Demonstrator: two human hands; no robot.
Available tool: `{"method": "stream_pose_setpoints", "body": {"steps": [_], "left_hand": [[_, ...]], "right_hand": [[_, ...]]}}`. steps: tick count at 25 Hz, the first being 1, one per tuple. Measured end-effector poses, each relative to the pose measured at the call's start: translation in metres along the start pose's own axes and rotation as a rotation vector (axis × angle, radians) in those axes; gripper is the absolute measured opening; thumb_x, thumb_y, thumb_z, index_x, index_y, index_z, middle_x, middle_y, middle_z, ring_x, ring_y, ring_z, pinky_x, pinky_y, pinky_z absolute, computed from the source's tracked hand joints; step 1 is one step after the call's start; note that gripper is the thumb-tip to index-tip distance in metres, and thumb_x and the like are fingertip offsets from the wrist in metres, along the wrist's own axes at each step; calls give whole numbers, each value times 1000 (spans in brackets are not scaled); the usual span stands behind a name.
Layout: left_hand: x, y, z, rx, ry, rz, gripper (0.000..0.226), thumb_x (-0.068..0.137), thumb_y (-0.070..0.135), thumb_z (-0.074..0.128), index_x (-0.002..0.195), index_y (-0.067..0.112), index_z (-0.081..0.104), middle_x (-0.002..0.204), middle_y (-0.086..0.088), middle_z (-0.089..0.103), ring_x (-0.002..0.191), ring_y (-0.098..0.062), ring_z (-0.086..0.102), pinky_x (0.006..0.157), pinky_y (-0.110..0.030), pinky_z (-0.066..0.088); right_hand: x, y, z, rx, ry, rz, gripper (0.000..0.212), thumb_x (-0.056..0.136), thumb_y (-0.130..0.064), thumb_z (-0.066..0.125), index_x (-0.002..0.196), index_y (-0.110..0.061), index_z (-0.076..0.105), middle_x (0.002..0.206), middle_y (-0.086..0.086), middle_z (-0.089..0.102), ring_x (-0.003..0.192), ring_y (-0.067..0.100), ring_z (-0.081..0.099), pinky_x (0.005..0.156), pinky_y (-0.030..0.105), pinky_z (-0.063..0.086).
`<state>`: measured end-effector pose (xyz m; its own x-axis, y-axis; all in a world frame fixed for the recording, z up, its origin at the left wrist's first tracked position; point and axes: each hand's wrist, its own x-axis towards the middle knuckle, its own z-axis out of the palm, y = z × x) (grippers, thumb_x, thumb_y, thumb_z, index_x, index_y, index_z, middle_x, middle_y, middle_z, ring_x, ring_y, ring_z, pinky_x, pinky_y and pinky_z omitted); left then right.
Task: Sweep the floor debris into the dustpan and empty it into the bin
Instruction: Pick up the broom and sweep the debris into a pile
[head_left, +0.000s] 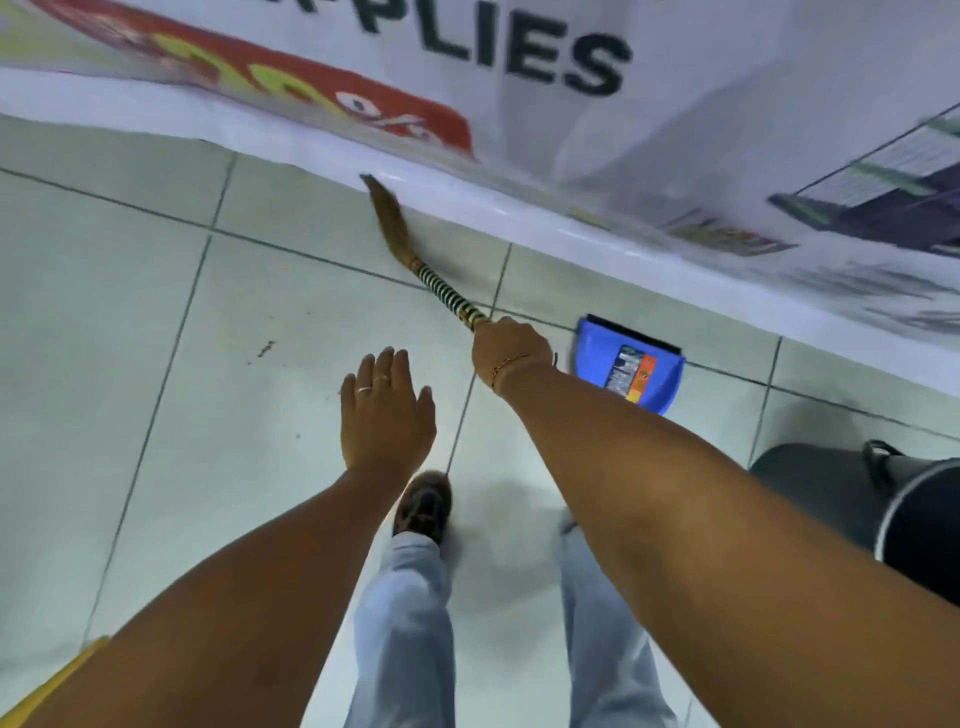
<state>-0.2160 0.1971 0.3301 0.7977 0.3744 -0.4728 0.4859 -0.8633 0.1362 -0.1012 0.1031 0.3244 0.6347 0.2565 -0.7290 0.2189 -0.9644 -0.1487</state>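
Observation:
My right hand (511, 349) grips the striped handle of a soft brown broom (410, 249). Its bristles reach up and left to the foot of the white banner wall. My left hand (384, 410) hovers over the floor with flat, spread fingers and holds nothing. A blue dustpan (628, 366) with a colourful label lies on the tiles just right of my right hand, against the wall's base. The dark bin (852, 499) stands at the right edge, partly behind my right forearm. Small brown debris (266, 349) lies on the pale tiles to the left of my left hand.
A printed banner (519, 104) with large black letters runs along the wall across the top. My legs in light jeans and one brown shoe (423, 506) stand below the hands. A yellow edge (52, 680) shows at the bottom left corner.

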Motion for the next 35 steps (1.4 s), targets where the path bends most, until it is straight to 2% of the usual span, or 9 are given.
{"method": "stream_pose_setpoints", "body": {"steps": [7, 15, 17, 20, 22, 25, 29, 32, 35], "left_hand": [[-24, -105, 4, -5, -41, -29, 54, 94, 29, 45, 141, 5, 32, 149, -14, 38, 141, -31, 28, 116, -44, 20], [-82, -135, 25, -72, -46, -30, 52, 93, 26, 45, 139, 5, 33, 146, -15, 41, 139, -32, 30, 115, -45, 24], [-109, -142, 23, -81, -44, -42, 51, 92, 23, 46, 138, 5, 33, 144, -15, 43, 139, -31, 31, 115, -44, 25], [-154, -152, 16, -112, -31, -55, 52, 92, 21, 46, 139, 4, 33, 146, -15, 40, 141, -30, 28, 115, -43, 22], [-178, -162, 12, -112, -11, -42, 52, 92, 21, 46, 140, 5, 32, 148, -14, 40, 142, -30, 26, 116, -43, 20], [-181, -175, 13, -98, 10, 17, 53, 93, 22, 45, 141, 4, 32, 150, -14, 36, 144, -30, 22, 117, -43, 17], [-159, -203, 28, -83, 14, 66, 54, 93, 24, 45, 141, 5, 32, 151, -14, 35, 143, -32, 22, 117, -44, 17], [-158, -237, 33, -63, -41, 110, 53, 94, 25, 44, 142, 6, 31, 152, -13, 32, 144, -31, 20, 118, -43, 16], [-152, -287, 30, -26, -82, 161, 54, 95, 27, 43, 143, 7, 29, 154, -11, 29, 145, -29, 17, 119, -42, 13]], "right_hand": [[-34, -85, 61, -209, -77, -54, 40, 99, -12, 31, 134, -9, 51, 127, 10, 60, 115, 29, 59, 86, 38, 48], [-94, -117, 129, -308, -79, -111, 40, 100, -13, 32, 136, -11, 48, 128, 10, 58, 115, 29, 59, 88, 39, 49], [-128, -112, 137, -253, -90, -123, 42, 101, -18, 30, 142, -16, 42, 129, 12, 56, 114, 31, 58, 87, 39, 48], [-186, -95, 143, -191, -84, -141, 52, 101, -21, 32, 151, -22, 20, 128, 19, 48, 108, 37, 58, 84, 42, 48], [-216, -87, 145, -120, -18, -89, 57, 99, -17, 32, 152, -26, 13, 125, 20, 46, 102, 39, 59, 81, 42, 48], [-231, -85, 164, 18, 28, 112, 59, 99, -13, 29, 153, -28, 10, 126, 19, 44, 101, 38, 59, 82, 42, 47], [-224, -115, 223, 251, -107, 401, 55, 100, -17, 28, 153, -20, 14, 131, 19, 49, 116, 35, 54, 92, 40, 46], [-226, -159, 258, 336, -210, 413, 53, 99, -14, 30, 151, -15, 22, 131, 18, 54, 119, 33, 54, 95, 38, 46], [-207, -206, 272, 344, -183, 414, 53, 99, -14, 29, 151, -18, 21, 128, 16, 56, 117, 33, 55, 91, 38, 46]]}}
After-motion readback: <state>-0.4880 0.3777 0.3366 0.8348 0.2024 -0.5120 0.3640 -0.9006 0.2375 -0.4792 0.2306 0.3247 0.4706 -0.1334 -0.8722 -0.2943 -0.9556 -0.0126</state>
